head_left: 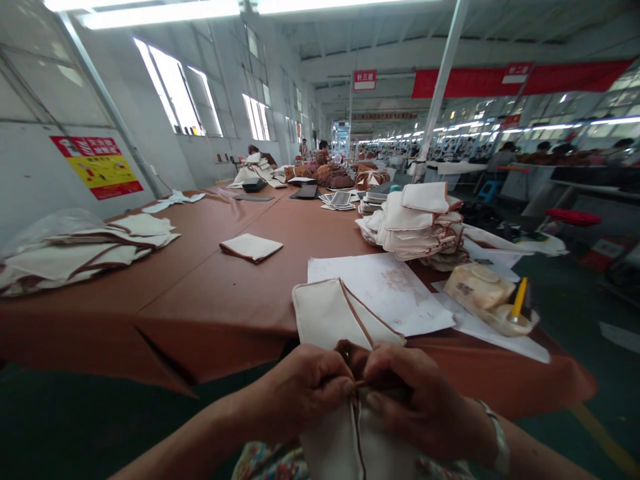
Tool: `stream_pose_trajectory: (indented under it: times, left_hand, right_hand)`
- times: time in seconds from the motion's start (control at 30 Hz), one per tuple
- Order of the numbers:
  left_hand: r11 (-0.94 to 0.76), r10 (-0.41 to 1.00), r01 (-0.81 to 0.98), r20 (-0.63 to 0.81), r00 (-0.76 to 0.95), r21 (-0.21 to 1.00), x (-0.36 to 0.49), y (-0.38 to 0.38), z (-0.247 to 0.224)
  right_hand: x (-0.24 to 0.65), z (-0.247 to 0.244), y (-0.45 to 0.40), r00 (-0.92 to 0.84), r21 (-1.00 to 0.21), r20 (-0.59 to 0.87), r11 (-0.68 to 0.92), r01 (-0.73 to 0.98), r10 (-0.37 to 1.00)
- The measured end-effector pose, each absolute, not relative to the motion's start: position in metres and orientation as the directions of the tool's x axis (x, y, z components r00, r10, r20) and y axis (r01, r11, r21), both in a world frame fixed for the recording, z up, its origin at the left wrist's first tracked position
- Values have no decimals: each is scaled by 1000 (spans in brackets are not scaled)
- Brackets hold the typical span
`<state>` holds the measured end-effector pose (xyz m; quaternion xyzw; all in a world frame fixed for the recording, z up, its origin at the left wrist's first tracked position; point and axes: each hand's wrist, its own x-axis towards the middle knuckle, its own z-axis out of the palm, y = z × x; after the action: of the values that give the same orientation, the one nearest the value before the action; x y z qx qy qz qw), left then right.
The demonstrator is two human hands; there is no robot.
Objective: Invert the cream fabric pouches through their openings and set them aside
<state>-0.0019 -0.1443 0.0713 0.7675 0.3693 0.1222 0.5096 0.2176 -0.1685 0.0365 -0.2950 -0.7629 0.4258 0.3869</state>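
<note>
A white fabric piece with brown edging (327,312) lies over the table's front edge and hangs down toward my lap. My left hand (305,387) pinches its brown edging near the middle, thumb and fingers pressed together. Close beside it on the right, my right hand (415,393) grips the same edging, fingers bent around it, with a band on the wrist. The fingertips nearly meet at a brown strip. Below them the lower part of the piece shows a dark seam running down its middle.
On the brown-covered table (200,267) lie a white sheet (380,287), a stack of white pieces (410,227), a single folded piece (253,247), a pile at left (80,257) and a container with a yellow tool (520,300). People sit farther back.
</note>
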Motion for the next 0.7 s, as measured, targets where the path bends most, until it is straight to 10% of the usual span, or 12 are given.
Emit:
stream_pose_trajectory:
  times: [0.23, 0.5, 0.7]
  left_hand:
    - [-299, 724, 512, -158, 672, 805, 1, -146, 73]
    - [-608, 680, 539, 30, 733, 583, 1, -149, 74]
    - [-552, 695, 509, 27, 719, 660, 1, -149, 74]
  right_hand:
    - [220, 56, -157, -605, -982, 19, 129, 139, 796]
    - [210, 52, -155, -666, -980, 100, 191, 65, 739]
    - [223, 48, -149, -737, -999, 39, -2, -54, 675]
